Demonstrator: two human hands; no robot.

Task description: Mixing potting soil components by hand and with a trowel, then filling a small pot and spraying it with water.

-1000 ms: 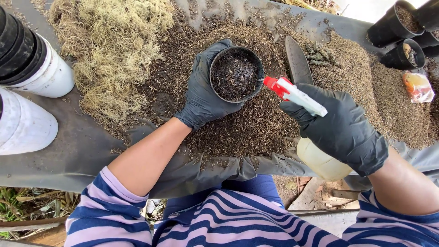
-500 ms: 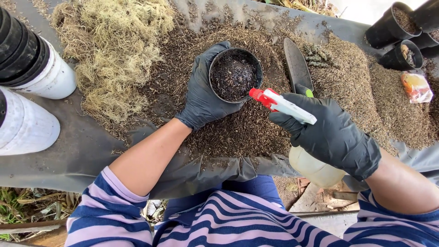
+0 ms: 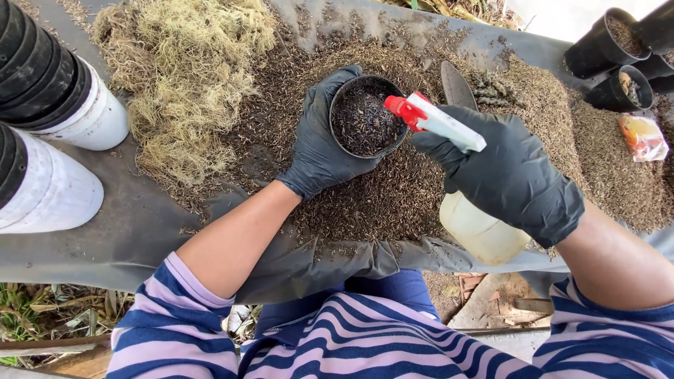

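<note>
The left hand (image 3: pixel 319 151) in a black glove wraps around the small round black plastic pot (image 3: pixel 366 116) full of dark soil, on the table (image 3: pixel 140 231). The right hand (image 3: pixel 509 172) grips the pale plastic spray bottle (image 3: pixel 481 231) with a red nozzle, aimed at the pot. A hard squirt could splash soil out.

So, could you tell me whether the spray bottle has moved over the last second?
Yes: the spray bottle has shifted left, its red nozzle now over the rim of the black pot.

One spray bottle (image 3: pixel 456 168), two white buckets (image 3: pixel 63 161), one trowel (image 3: pixel 456 85), one packet (image 3: pixel 642 137).
</note>
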